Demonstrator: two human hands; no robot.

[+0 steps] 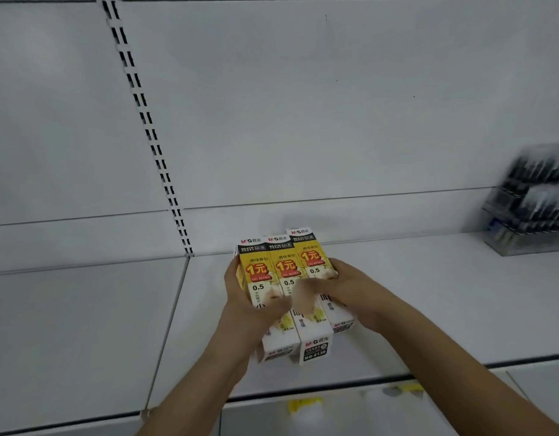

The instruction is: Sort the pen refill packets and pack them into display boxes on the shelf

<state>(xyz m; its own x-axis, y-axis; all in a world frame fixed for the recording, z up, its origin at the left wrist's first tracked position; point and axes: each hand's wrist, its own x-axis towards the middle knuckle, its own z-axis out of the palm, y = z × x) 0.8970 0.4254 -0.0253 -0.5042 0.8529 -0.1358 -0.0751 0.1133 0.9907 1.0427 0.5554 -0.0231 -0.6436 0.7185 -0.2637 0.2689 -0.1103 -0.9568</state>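
Observation:
Three yellow-and-white refill boxes (287, 272) lie side by side on the white shelf (429, 294), printed tops facing me. My left hand (246, 303) grips the left side of the row, thumb over the left box's face. My right hand (344, 287) grips the right side, its thumb blurred across the middle box. The right box sits a little farther back than the other two.
A clear display rack (533, 202) of dark pens stands at the far right of the shelf. A slotted upright (152, 133) runs down the white back panel. Yellow price labels (303, 404) sit on the shelf edge below my arms.

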